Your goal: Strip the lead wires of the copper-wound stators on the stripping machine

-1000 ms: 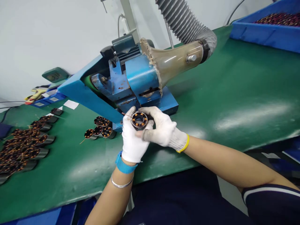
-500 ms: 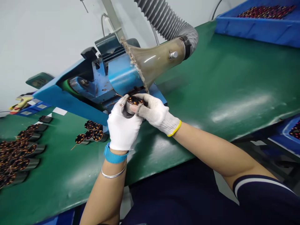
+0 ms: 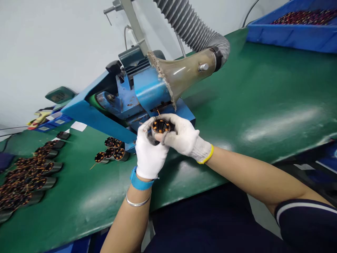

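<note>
A round metal motor stator [image 3: 160, 127] with a black inside and copper windings is held between my two gloved hands, its open face up. A thin copper wire stands up from its far edge. My left hand [image 3: 151, 151], in a white glove, grips it from the left. Around its right side my right hand [image 3: 183, 135] is closed, the bare thumb tip lying on the near rim. Just beyond both hands is the blue grinding machine [image 3: 152, 88], with a translucent funnel [image 3: 188, 72] on its right side.
Several stators [image 3: 110, 151] stand left of the machine base; a larger group [image 3: 28, 179] covers the far left of the green table [image 3: 263, 98]. A blue tray [image 3: 289, 37] of small parts is at the back right. A grey hose [image 3: 195, 30] rises behind the funnel.
Both hands have drawn the stator slightly back from the machine opening, and more of its top face and wire now shows. The whole view has shifted a little.
</note>
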Demonstrator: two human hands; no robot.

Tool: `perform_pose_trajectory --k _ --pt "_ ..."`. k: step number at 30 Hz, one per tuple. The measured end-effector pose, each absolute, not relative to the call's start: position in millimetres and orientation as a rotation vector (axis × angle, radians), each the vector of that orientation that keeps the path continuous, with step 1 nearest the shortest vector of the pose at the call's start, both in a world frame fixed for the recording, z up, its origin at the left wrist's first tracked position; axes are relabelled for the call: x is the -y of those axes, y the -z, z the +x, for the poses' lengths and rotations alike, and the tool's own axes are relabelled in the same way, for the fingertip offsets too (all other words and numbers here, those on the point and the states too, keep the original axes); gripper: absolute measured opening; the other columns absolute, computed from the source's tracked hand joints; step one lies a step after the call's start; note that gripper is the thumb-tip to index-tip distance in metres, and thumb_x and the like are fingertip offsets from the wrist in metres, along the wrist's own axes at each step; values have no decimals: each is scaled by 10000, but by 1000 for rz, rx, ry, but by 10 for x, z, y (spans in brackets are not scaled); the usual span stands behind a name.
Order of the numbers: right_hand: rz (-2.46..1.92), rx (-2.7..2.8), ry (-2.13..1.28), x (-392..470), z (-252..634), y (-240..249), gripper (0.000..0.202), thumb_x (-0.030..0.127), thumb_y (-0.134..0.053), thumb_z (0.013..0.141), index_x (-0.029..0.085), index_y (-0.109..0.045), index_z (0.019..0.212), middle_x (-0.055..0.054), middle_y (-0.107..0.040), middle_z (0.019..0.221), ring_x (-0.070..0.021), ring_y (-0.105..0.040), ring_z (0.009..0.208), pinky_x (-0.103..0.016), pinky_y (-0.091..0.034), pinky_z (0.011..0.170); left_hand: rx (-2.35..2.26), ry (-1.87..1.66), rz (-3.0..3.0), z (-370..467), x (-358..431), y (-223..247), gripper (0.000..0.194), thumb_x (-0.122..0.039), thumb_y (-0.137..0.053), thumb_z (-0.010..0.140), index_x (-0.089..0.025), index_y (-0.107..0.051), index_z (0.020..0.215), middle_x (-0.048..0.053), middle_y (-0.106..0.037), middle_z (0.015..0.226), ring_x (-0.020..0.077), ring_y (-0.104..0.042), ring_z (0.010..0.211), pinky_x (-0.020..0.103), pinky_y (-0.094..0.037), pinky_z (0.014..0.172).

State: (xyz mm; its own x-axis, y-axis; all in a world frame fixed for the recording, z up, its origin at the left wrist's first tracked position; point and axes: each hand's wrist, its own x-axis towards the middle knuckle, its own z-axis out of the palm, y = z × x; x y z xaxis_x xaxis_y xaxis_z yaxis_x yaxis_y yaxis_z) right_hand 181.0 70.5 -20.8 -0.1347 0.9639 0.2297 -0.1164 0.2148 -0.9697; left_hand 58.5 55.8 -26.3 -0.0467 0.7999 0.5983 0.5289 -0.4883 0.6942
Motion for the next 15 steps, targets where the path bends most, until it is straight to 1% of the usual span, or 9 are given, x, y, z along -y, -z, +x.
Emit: perform_pose_trajectory --k 2,5,9,12,15 --pt "-980 1447 -1085 -635 1789 196 532 333 -736 641 146 -623 1126 -110 -649 1123 -248 -639 1057 -424 -525 976 -1408 -1540 1992 513 -500 314 533 -336 -777 710 -181 -535 1158 79 -647 1141 216 -642 1093 388 -526 993" --pt "-976 1570 -922 -583 1785 220 494 320 -741 662 174 -632 1122 -96 -640 1113 -241 -639 1042 -423 -529 956 -1358 -1521 1979 439 -464 371 578 -373 -790 701 -191 -491 1161 77 -637 1108 208 -660 1024 385 -558 924" --pt "-906 1657 -758 -607 1844 261 555 367 -779 662 157 -619 1149 -96 -647 1076 -234 -653 992 -391 -558 889 -1280 -1529 1796 413 -476 376 599 -373 -814 669 -212 -456 1121 69 -634 1067 200 -678 942 369 -584 837" --pt "-830 1703 -627 -656 1938 235 573 367 -762 683 132 -598 1179 -93 -652 1042 -209 -668 920 -346 -575 821 -1212 -1454 1643 403 -484 339 550 -337 -796 684 -218 -454 1097 71 -638 1077 193 -687 920 366 -588 826" --pt "-658 1863 -428 -699 2022 176 550 288 -672 735 124 -560 1248 -105 -648 1112 -205 -664 965 -315 -569 813 -1142 -1326 1563 392 -478 287 540 -299 -773 700 -210 -459 1131 79 -648 1095 206 -689 976 374 -577 873"
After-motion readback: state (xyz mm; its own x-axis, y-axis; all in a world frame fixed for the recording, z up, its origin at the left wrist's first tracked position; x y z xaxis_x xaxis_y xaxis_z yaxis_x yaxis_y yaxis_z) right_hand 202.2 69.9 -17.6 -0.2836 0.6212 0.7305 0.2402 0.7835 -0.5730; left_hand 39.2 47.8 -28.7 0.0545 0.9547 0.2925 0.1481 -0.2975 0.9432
